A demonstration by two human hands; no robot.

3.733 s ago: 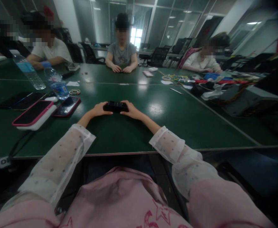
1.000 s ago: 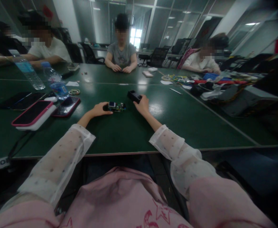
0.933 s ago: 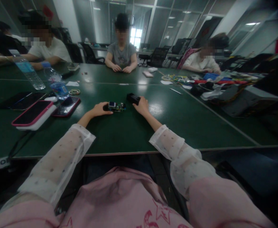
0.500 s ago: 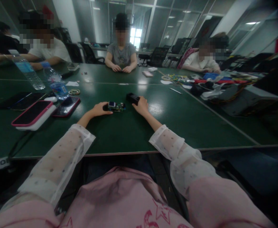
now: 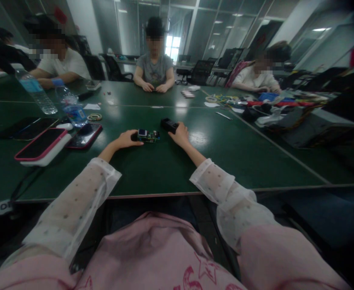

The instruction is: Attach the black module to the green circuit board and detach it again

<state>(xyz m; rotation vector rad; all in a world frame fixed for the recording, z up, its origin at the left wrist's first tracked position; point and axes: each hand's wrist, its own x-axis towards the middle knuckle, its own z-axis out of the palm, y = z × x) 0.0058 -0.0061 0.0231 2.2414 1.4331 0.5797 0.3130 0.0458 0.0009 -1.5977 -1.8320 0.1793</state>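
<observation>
2 pieces now show on my feed where 1 closed black block sat moments ago: the circuit board (image 5: 152, 137) lies bare, the black cover (image 5: 168, 124) off it. My left grip (image 5: 128, 139) is clamped around the board's left end, the small screen (image 5: 142, 132) just right of those fingers. My right grip (image 5: 181, 133) is clamped on the cover's near end, the rest reaching away and leftward, clear of the board. I judge the opening done. I cannot tell whether the board touches the tabletop (image 5: 155, 173) below my left grip.
</observation>
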